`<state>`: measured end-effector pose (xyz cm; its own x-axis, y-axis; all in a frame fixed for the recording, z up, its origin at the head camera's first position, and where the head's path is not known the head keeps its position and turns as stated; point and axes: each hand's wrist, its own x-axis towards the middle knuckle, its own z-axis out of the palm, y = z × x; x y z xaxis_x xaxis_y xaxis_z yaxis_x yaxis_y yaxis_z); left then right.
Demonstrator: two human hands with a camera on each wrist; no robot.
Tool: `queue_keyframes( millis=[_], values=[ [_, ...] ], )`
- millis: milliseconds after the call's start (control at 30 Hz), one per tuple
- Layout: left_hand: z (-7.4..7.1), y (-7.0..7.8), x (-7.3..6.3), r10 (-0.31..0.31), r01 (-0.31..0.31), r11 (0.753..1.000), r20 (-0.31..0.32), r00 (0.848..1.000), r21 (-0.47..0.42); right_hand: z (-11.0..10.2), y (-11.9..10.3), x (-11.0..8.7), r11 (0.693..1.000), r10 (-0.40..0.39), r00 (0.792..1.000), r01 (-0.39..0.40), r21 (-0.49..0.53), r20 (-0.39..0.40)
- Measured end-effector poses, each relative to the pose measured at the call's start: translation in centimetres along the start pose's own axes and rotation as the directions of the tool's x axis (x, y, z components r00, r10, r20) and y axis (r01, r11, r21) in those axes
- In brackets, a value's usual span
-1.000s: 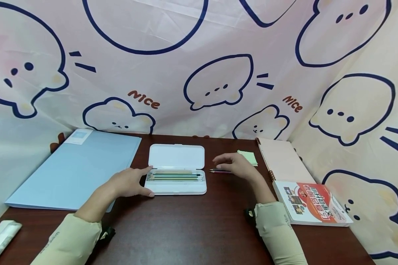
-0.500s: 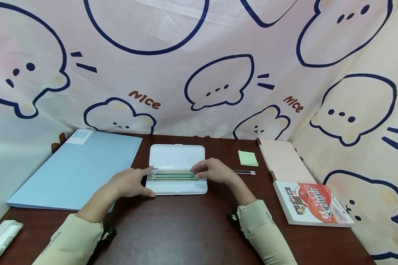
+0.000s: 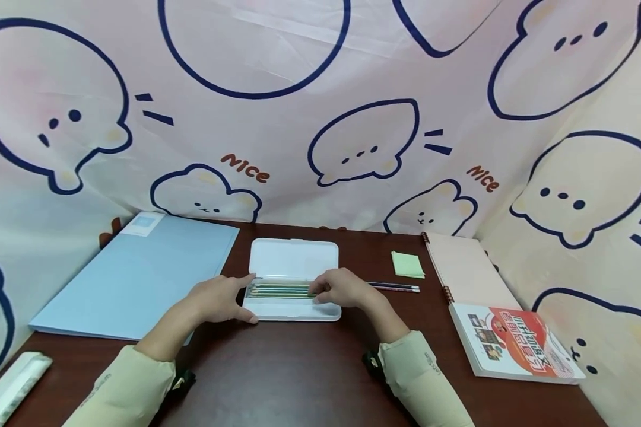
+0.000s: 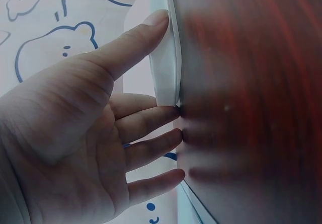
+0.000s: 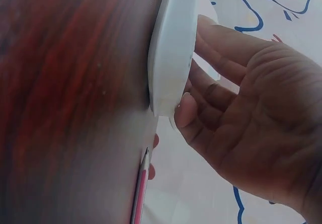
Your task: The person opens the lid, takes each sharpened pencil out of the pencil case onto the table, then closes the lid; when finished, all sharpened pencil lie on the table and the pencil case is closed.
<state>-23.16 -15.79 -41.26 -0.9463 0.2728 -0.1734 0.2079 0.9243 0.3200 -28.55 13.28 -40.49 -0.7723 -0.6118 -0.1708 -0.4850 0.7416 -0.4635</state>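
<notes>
A white pencil case (image 3: pixel 299 316) lies with its lid raised, and several green and yellow pencils (image 3: pixel 278 290) lie side by side in it. At its left end my left hand (image 3: pixel 219 299) grips it, thumb on the front wall and forefinger at the rear corner. My right hand (image 3: pixel 344 289) reaches in over the right end of the pencils, fingers bent and thumb low. Its fingertips are partly hidden behind the case wall in the right wrist view, so I cannot tell whether they pinch a pencil. Loose dark and pink pencils (image 3: pixel 395 287) lie right of the case.
A light blue folder (image 3: pixel 139 273) lies at the left, with a white patterned packet (image 3: pixel 16 382) in front. Green sticky notes (image 3: pixel 408 264) sit beyond the loose pencils. A spiral notebook (image 3: pixel 465 267) and a red-and-white book (image 3: pixel 518 344) line the right side.
My right hand has moved left from the loose pencils on the table to the pencils in the case, and now reaches lower there. The left hand keeps its hold. The head view has shifted slightly.
</notes>
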Motion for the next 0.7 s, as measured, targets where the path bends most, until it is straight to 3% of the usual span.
queue_keyframes(
  millis=[167, 300, 467, 700],
  values=[
    [0.8, 1.5, 1.1, 0.047, -0.046, 0.999, 0.023, 0.999, -0.014, 0.4, 1.2, -2.0, 0.998, 0.064, 0.998, -0.064, 0.009, -0.022],
    [1.2, 1.9, 1.4, 0.041, -0.040, 0.999, 0.032, 0.999, -0.018, 0.6, 1.7, -2.6, 0.997, 0.068, 0.997, -0.067, 0.023, -0.045],
    [1.0, 1.5, 1.2, 0.028, -0.028, 1.000, 0.033, 0.999, -0.012, 0.4, 1.2, -1.8, 0.998, 0.054, 0.997, -0.056, -0.023, -0.050],
    [0.1, -0.2, 0.1, 0.015, -0.015, 1.000, 0.009, 1.000, -0.004, 0.3, -0.6, 0.6, 0.994, 0.030, 0.999, -0.028, -0.105, 0.024]
  ],
)
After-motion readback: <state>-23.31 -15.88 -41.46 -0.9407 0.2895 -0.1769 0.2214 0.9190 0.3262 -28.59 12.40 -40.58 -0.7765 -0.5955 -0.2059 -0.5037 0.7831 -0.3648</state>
